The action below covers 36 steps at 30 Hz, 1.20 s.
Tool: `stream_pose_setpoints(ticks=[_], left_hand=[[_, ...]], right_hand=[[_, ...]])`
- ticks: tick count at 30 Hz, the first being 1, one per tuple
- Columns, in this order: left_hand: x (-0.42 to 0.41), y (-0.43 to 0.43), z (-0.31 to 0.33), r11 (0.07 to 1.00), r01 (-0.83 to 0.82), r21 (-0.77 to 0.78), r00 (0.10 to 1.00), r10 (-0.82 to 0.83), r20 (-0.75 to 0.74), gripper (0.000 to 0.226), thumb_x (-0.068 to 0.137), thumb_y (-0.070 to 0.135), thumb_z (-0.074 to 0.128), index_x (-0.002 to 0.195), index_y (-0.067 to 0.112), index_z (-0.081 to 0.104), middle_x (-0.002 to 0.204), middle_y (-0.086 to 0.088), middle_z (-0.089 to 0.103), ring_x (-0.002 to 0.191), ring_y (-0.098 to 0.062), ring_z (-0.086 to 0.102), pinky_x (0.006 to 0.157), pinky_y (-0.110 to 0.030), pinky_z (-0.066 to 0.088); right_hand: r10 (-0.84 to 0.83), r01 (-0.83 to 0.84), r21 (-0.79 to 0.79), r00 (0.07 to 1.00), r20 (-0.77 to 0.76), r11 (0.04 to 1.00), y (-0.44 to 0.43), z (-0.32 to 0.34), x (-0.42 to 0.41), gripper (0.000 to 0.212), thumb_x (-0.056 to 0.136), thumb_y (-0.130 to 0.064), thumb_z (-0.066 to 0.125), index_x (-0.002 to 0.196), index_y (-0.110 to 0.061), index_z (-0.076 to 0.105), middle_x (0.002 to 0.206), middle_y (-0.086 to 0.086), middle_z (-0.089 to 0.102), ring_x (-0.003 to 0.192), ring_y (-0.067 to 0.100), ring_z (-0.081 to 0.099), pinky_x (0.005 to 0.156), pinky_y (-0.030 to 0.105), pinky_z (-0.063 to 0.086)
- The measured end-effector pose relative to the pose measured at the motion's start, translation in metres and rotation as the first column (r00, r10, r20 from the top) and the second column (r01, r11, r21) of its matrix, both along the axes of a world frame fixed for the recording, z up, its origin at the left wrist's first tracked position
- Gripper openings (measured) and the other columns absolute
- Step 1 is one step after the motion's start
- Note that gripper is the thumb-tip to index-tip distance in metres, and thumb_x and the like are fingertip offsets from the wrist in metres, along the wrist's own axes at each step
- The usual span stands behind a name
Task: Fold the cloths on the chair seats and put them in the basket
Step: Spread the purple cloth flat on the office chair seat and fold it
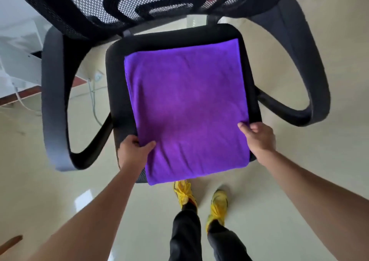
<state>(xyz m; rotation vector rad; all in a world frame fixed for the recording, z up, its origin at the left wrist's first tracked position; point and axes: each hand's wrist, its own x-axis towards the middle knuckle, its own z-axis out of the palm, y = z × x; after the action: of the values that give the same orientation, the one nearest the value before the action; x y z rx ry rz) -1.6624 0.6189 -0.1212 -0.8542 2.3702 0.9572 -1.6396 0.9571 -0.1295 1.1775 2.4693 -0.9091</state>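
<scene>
While cloth point(185, 105) lies on seat point(116, 93), left hand point(133, 151), right hand point(257, 139) pinch edges.

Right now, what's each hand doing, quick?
Left hand: pinching the purple cloth's left edge near the seat front.
Right hand: gripping the cloth's right edge.

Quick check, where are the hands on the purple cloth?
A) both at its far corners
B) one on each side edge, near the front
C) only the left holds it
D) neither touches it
B: the left hand pinches the cloth at its left edge, the right hand at its right edge.
</scene>
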Motion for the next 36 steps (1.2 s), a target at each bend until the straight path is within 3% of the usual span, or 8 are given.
stream_pose_setpoints(ticks=[6,9,12,14,19,23,30,36], left_hand=[[0.081,0.002,0.004,0.993,-0.113,0.03,0.99,0.11,0.091,0.032,0.063,0.024,0.085,0.077,0.005,0.063,0.066,-0.009,0.066,0.061,-0.024,0.056,0.06,-0.039,0.049],[0.112,0.005,-0.002,0.964,-0.239,0.116,0.968,0.228,0.102,0.028,0.064,0.015,0.086,0.073,0.001,0.064,0.048,0.007,0.055,0.046,-0.007,0.046,0.045,-0.017,0.036],[0.129,0.002,-0.009,0.93,-0.314,0.189,0.948,0.295,0.121,0.022,0.066,0.013,0.085,0.062,0.011,0.063,0.05,0.005,0.048,0.049,-0.01,0.04,0.047,-0.018,0.033],[0.13,-0.004,-0.009,0.904,-0.355,0.238,0.934,0.334,0.123,0.02,0.069,0.015,0.083,0.064,0.015,0.064,0.066,-0.005,0.054,0.066,-0.018,0.047,0.063,-0.029,0.039],[0.126,-0.019,0.022,0.886,-0.361,0.29,0.932,0.336,0.137,0.012,0.078,0.016,0.077,0.075,0.013,0.066,0.08,-0.01,0.064,0.08,-0.024,0.06,0.074,-0.036,0.047],[0.094,-0.027,0.058,0.867,-0.363,0.341,0.932,0.342,0.122,0.013,0.081,0.015,0.074,0.075,0.01,0.064,0.074,-0.008,0.063,0.067,-0.017,0.061,0.069,-0.03,0.051],[-0.017,-0.019,0.073,0.852,-0.384,0.356,0.907,0.421,-0.03,0.022,0.081,0.014,0.074,0.072,0.017,0.054,0.049,0.006,0.062,0.034,0.0,0.053,0.049,-0.021,0.047],[-0.009,-0.006,0.043,0.87,-0.402,0.285,0.906,0.423,-0.012,0.02,0.078,0.018,0.075,0.074,0.02,0.055,0.08,-0.013,0.06,0.066,-0.021,0.054,0.061,-0.033,0.043]], right_hand=[[0.047,-0.035,-0.266,0.998,0.038,0.963,0.009,-0.002,0.075,0.062,0.079,-0.04,0.074,0.048,-0.017,0.026,0.041,-0.008,0.021,0.046,0.012,0.021,0.045,0.027,0.019],[0.073,0.003,-0.45,0.986,0.15,0.893,0.014,-0.006,0.097,0.045,0.074,-0.031,0.079,0.057,-0.004,0.048,0.057,-0.002,0.037,0.058,0.012,0.033,0.052,0.027,0.022],[0.104,0.017,-0.516,0.973,0.206,0.857,0.016,-0.006,0.108,0.013,0.074,-0.022,0.08,0.08,-0.011,0.074,0.074,0.0,0.064,0.07,0.012,0.053,0.06,0.025,0.038],[0.063,0.039,-0.508,0.981,0.182,0.861,0.02,-0.002,0.109,0.013,0.077,-0.02,0.079,0.087,-0.015,0.074,0.08,0.002,0.068,0.071,0.011,0.057,0.061,0.022,0.041],[0.005,0.068,-0.513,0.99,0.141,0.856,0.038,0.039,0.099,0.011,0.081,-0.023,0.076,0.085,-0.013,0.071,0.098,0.02,0.069,0.105,0.038,0.059,0.087,0.048,0.05],[-0.034,0.048,-0.544,0.999,0.037,0.838,0.042,0.078,0.06,0.014,0.079,-0.028,0.076,0.081,-0.016,0.069,0.082,-0.001,0.068,0.085,0.016,0.062,0.074,0.032,0.049],[-0.139,0.05,-0.495,0.98,-0.144,0.868,0.015,0.081,-0.056,0.016,0.083,-0.026,0.074,0.072,-0.024,0.062,0.071,-0.004,0.058,0.064,0.009,0.054,0.047,0.019,0.05],[-0.058,0.039,-0.215,0.995,-0.085,0.976,0.019,0.036,-0.046,0.016,0.084,-0.014,0.063,0.1,-0.019,0.065,0.086,0.005,0.064,0.064,0.017,0.055,0.058,0.023,0.04]])
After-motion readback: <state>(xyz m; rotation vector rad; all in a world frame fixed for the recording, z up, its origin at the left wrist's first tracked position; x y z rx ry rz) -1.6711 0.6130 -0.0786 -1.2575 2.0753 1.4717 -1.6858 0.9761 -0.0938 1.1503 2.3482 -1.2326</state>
